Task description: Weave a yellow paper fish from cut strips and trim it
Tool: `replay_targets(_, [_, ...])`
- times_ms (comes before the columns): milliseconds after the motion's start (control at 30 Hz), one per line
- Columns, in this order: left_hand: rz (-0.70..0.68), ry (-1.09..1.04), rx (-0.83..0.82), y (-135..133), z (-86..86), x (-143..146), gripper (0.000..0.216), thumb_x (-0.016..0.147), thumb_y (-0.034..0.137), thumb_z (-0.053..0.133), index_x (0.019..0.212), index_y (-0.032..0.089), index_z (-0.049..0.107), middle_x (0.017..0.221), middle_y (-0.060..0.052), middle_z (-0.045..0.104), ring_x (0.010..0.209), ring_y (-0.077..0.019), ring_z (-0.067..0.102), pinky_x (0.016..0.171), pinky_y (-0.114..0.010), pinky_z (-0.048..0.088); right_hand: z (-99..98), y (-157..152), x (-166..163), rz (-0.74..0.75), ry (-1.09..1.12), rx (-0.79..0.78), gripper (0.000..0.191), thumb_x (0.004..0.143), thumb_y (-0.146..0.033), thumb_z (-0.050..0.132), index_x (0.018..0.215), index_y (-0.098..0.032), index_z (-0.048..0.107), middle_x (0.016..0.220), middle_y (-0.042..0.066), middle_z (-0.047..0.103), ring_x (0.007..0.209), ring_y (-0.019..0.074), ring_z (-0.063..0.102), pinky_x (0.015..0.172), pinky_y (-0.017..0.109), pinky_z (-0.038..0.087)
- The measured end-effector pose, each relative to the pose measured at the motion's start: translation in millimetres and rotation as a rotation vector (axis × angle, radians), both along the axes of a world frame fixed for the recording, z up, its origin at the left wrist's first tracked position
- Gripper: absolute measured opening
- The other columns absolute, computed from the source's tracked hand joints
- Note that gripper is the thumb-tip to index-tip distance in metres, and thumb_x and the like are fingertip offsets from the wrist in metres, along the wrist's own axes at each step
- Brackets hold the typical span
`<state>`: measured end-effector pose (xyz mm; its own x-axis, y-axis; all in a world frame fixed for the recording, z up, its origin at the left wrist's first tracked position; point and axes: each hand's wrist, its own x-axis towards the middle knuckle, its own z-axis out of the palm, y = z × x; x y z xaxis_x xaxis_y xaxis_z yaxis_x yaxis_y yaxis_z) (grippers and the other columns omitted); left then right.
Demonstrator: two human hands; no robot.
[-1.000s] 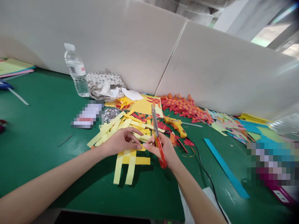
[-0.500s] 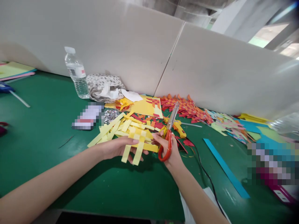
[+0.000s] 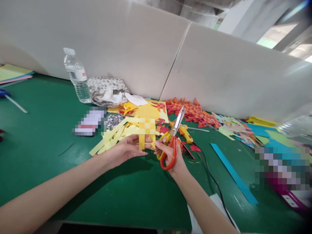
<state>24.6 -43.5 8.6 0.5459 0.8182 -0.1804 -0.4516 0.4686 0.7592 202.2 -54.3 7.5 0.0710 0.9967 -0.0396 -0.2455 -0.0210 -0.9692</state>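
A small woven piece of yellow paper strips (image 3: 147, 126) is held up over the table between my hands. My left hand (image 3: 130, 148) has its fingers behind the piece and its thumb at the lower left strip. My right hand (image 3: 174, 156) carries scissors (image 3: 173, 139) with red and yellow handles, their blades pointing up and away. The right fingertips also meet the woven piece at its lower right corner. Just behind lie loose pale yellow paper strips (image 3: 110, 139), partly hidden by my left hand.
A water bottle (image 3: 77, 76), a phone (image 3: 89, 121) and a patterned cloth (image 3: 107, 89) lie left of centre. Beyond the scissors are a yellow glue gun (image 3: 185, 134) and a pile of red-orange woven paper fish (image 3: 195, 112). A blue strip (image 3: 232, 172) and a black cord (image 3: 214, 178) lie to the right.
The woven piece has been turned, so its long strips now point left instead of toward me. My left fingers have shifted their hold. The scissors stay in my right hand.
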Motion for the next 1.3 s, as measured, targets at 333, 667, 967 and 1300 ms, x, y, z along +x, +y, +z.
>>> replay_targets(333, [0.191, 0.194, -0.060, -7.1, -0.8, 9.3, 0.022, 0.061, 0.014, 0.076, 0.077, 0.016, 0.061, 0.080, 0.000, 0.061, 0.073, -0.0135, 0.063, 0.067, -0.027, 0.055, 0.3, -5.8, -7.0, 0.146, -0.136, 0.044, 0.037, 0.059, -0.025, 0.076, 0.072, -0.021, 0.042, 0.065, -0.006, 0.056, 0.060, 0.0107, 0.058, 0.055, 0.024, 0.050])
replay_targets(667, [0.285, 0.329, 0.097, -4.3, -6.3, 9.6, 0.028, 0.056, 0.021, 0.080, 0.074, 0.015, 0.059, 0.073, 0.002, 0.059, 0.066, -0.0112, 0.060, 0.062, -0.024, 0.052, 0.1, -5.7, -6.3, 0.076, -0.385, 0.054, 0.039, 0.062, -0.041, 0.073, 0.072, -0.022, 0.041, 0.068, -0.003, 0.057, 0.056, 0.0133, 0.056, 0.049, 0.026, 0.046])
replay_targets(967, [0.523, 0.161, 0.010, 6.5, -0.3, -1.1, 0.035, 0.053, 0.015, 0.082, 0.077, 0.016, 0.057, 0.069, 0.005, 0.061, 0.066, -0.0081, 0.061, 0.065, -0.018, 0.050, 6.9, -8.7, 2.4, -0.034, -1.106, 0.169, 0.030, 0.069, -0.045, 0.061, 0.076, -0.022, 0.043, 0.066, -0.003, 0.051, 0.053, 0.0122, 0.045, 0.052, 0.025, 0.036])
replay_targets(1300, [0.546, -0.059, 0.042, 7.2, 4.7, -4.1, 0.029, 0.061, 0.004, 0.075, 0.080, 0.016, 0.057, 0.072, 0.005, 0.063, 0.064, -0.0053, 0.062, 0.061, -0.012, 0.051, 2.8, -12.8, -1.6, 0.090, -1.283, 0.162, 0.038, 0.069, -0.055, 0.057, 0.085, -0.022, 0.047, 0.073, 0.000, 0.057, 0.060, 0.0154, 0.053, 0.053, 0.025, 0.036])
